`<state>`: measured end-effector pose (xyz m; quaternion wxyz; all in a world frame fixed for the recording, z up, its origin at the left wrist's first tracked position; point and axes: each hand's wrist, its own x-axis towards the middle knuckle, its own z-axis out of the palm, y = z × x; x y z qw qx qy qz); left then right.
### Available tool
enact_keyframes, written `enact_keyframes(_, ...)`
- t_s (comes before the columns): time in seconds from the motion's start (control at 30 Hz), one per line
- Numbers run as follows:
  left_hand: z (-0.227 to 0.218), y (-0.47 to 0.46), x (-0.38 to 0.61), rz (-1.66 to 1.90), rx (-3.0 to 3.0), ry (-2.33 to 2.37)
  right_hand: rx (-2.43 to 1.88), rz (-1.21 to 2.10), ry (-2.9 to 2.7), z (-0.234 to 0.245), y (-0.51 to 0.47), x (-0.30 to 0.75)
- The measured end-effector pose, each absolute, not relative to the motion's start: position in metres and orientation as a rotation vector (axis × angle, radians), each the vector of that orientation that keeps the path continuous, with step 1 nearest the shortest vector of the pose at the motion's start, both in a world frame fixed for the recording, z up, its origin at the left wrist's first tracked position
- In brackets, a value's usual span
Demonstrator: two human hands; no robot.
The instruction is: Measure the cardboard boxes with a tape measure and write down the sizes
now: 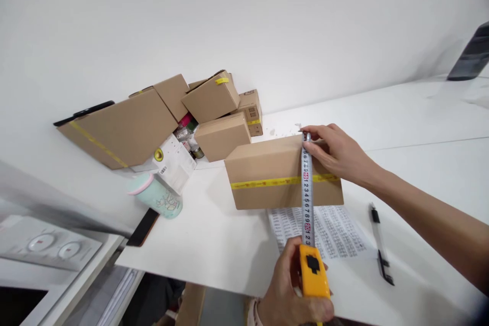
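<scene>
A cardboard box [263, 163] with yellow tape round it stands on the white table. Across its near face runs the metal blade of a yellow tape measure [316, 280], drawn out past the 20 mark. My left hand [282, 285] is wrapped round the yellow case, below the box's near edge. At the box's far top edge, my right hand [336, 150] pinches the blade's end between thumb and fingers. Beneath the box, partly covered, lies a printed sheet of paper [340, 234]. A pen [379, 244] rests to the right of the sheet.
Several other cardboard boxes [126, 127] are piled against the wall at the back left. A mint-green cup [160, 196] with a pink rim stands near the table's left edge, beside a dark flat object [142, 228]. A dark device [471, 53] is at the far right.
</scene>
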<state>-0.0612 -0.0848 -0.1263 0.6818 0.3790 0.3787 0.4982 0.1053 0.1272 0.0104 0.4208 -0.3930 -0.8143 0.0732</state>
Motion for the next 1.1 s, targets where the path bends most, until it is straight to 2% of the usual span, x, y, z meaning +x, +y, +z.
enact_keyframes(0.13, -0.124, -0.099, -0.068, 0.999, 0.906, 0.980, -0.981, 0.377, -1.820, 0.012, 0.102, 0.122)
enact_keyframes(0.27, -0.120, -0.114, -0.072, 1.036, 0.943, 1.026, -0.918, 0.632, -1.552, 0.009, 0.068, 0.143)
enact_keyframes(0.43, -0.109, -0.126, -0.070, 1.127, 0.867, 1.023, -1.073, 0.767, -1.527, -0.034, 0.009, 0.152)
enact_keyframes(0.6, -0.095, -0.127, -0.066, 1.196, 1.024, 1.092, -0.859, 0.732, -1.849, -0.064, -0.042, 0.137)
enact_keyframes(0.7, -0.079, -0.128, -0.064, 1.221, 1.208, 1.261, -0.804, 0.574, -1.892, -0.066, -0.051, 0.138)
enact_keyframes(0.9, -0.021, -0.073, -0.075, 1.632, 2.041, 1.646, -1.350, 0.219, -1.616, -0.089, -0.020, 0.161)
enact_keyframes(1.0, -0.008, -0.029, -0.081, 1.617, 2.341, 1.805, -1.662, 0.151, -1.679, -0.113, -0.002, 0.172)
enact_keyframes(1.1, -0.014, -0.003, -0.079, 1.519, 2.388, 1.923, -1.784, 0.140, -1.832, -0.135, 0.005, 0.178)
